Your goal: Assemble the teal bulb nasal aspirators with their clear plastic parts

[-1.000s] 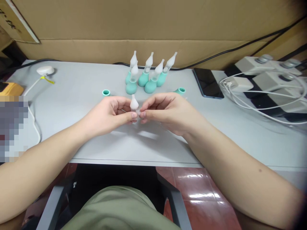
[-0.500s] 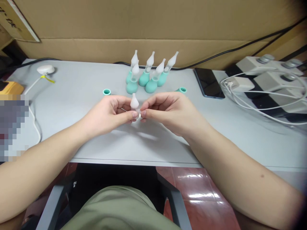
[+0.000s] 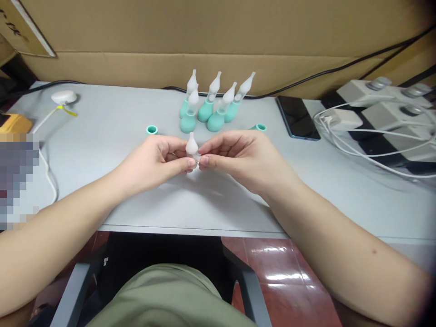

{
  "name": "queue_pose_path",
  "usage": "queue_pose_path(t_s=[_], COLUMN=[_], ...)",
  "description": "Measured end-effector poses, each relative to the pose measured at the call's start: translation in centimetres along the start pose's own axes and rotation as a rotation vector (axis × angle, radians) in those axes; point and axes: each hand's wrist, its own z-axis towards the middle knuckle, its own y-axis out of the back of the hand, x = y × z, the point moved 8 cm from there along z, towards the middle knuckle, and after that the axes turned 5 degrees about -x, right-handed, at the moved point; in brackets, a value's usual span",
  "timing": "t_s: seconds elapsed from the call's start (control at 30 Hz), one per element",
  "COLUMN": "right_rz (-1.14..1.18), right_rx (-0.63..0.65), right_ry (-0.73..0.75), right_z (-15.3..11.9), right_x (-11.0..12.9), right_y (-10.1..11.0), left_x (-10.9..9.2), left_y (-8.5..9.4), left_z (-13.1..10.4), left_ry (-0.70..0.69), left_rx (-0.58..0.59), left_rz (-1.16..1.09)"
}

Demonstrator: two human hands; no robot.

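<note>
Between the fingers (image 3: 189,164) sits a translucent white nozzle (image 3: 191,146). Beyond them stand droppers (image 3: 207,109) with teal bulbs and milky white tips. A teal ring (image 3: 151,130) lies to their left on the pale grey surface (image 3: 112,131). Farther right lie a black phone (image 3: 298,118) and white cables (image 3: 374,154). Brown cardboard (image 3: 218,32) rises behind.

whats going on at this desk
A person seated at a grey table pinches a small translucent white tip between the left hand and right hand. Behind it stand five teal bulbs with tips, fitted and upright. Two loose teal bulbs lie either side.
</note>
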Motion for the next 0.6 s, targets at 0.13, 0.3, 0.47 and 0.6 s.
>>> queue_pose_path(t_s=[0.13, 0.3, 0.47, 0.6], right_rz=[-0.037, -0.102, -0.101, 0.043], right_rx=[-0.044, -0.076, -0.114, 0.007], right_ry=[0.057, 0.125, 0.103, -0.059], right_z=[-0.3, -0.8, -0.8, 0.0], right_x=[0.5, 1.2, 1.1, -0.6], right_y=[0.0, -0.4, 0.2, 0.2], left_x=[-0.2, -0.4, -0.7, -1.0], left_y=[0.1, 0.1, -0.2, -0.6], left_z=[-0.1, -0.2, -0.4, -0.4], left_ry=[-0.006, 0.004, -0.017, -0.028], left_rx=[-0.019, -0.036, -0.052, 0.012], left_rz=[-0.001, 0.009, 0.014, -0.050])
